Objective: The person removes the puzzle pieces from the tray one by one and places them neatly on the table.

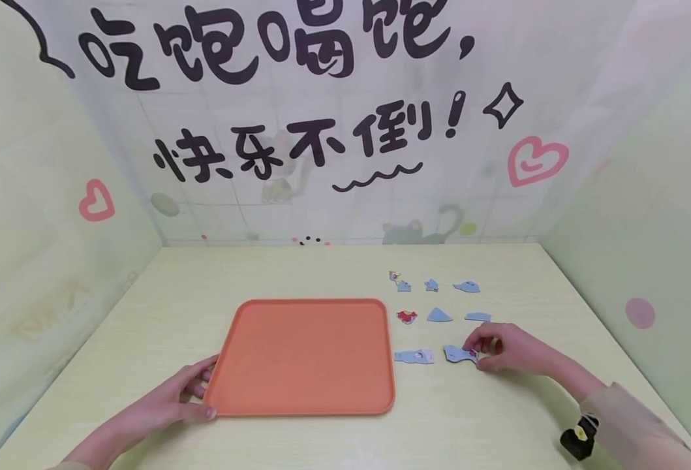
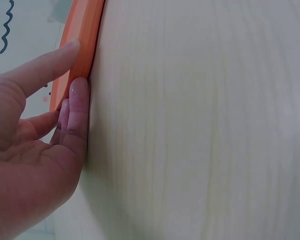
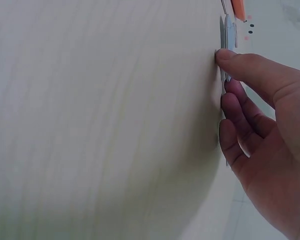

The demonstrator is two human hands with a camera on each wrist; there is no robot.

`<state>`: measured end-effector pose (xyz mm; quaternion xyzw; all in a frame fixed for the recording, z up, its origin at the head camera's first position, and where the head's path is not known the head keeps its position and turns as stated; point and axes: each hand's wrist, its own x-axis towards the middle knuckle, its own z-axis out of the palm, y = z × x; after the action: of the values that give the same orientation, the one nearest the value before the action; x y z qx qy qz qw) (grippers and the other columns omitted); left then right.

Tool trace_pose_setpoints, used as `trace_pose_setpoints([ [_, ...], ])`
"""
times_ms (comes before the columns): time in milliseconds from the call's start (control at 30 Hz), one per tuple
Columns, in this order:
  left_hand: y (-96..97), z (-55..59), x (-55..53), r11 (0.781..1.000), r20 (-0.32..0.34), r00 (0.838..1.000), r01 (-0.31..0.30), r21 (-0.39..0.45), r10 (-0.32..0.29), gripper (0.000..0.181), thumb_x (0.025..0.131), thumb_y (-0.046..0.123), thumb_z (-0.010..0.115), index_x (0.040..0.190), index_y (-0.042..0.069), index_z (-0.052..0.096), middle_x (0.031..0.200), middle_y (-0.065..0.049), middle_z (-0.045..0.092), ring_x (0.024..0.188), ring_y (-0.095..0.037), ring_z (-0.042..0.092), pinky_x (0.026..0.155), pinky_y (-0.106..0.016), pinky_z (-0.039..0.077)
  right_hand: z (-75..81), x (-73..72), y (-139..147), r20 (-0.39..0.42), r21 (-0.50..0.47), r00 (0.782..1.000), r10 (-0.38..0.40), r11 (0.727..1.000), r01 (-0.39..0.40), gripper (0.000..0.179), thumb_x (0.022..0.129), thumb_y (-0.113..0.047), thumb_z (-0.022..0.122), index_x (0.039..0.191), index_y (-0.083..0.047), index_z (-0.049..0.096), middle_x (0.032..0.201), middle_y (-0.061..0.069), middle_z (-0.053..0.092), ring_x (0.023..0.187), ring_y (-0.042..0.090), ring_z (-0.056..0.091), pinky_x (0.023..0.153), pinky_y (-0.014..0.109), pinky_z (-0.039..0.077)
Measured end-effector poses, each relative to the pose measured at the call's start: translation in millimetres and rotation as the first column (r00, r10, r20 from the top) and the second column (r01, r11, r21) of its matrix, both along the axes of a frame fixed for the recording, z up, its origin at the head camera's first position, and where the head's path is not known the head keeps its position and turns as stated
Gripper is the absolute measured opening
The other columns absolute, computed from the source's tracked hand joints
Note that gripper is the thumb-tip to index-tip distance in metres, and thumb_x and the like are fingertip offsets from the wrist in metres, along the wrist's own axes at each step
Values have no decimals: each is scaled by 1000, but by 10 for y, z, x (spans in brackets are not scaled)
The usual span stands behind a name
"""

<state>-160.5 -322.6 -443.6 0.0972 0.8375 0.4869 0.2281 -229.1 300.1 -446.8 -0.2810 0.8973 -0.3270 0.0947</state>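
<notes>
An orange rectangular tray (image 1: 301,356) lies on the table. My left hand (image 1: 171,396) holds its front left corner, thumb and fingertips against the tray rim (image 2: 84,52) in the left wrist view. To the right of the tray, my right hand (image 1: 514,347) pinches the right end of a light blue puzzle piece (image 1: 455,354) between thumb and fingers. Low at the table, that flat piece shows edge-on in the right wrist view. Another blue and pink puzzle piece (image 1: 414,356) lies between it and the tray.
Behind the right hand, several more puzzle pieces lie in rows, among them a red one (image 1: 406,316), a blue triangular one (image 1: 439,314) and a blue one (image 1: 467,286). A printed back wall (image 1: 345,215) and side walls enclose the table (image 1: 204,274).
</notes>
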Motion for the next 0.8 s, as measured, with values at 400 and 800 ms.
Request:
trace_pose_setpoints([
  [400, 7, 9, 4, 1000, 5, 1000, -10, -18, 10, 95, 87, 19, 74, 159, 5, 12, 140, -19, 35, 102, -2, 49, 80, -19, 43, 31, 45, -23, 25, -32, 1000, -3, 999, 4, 25, 83, -19, 79, 106, -18, 70, 96, -2, 66, 80, 9, 51, 68, 20, 43],
  [800, 9, 7, 8, 1000, -7, 1000, -10, -23, 10, 94, 88, 20, 74, 158, 5, 13, 140, -18, 37, 102, -1, 50, 81, -19, 43, -2, 67, -10, -1, -64, 1000, 24, 998, -24, 26, 85, -17, 77, 108, -16, 68, 96, 0, 65, 81, 11, 52, 68, 20, 43],
])
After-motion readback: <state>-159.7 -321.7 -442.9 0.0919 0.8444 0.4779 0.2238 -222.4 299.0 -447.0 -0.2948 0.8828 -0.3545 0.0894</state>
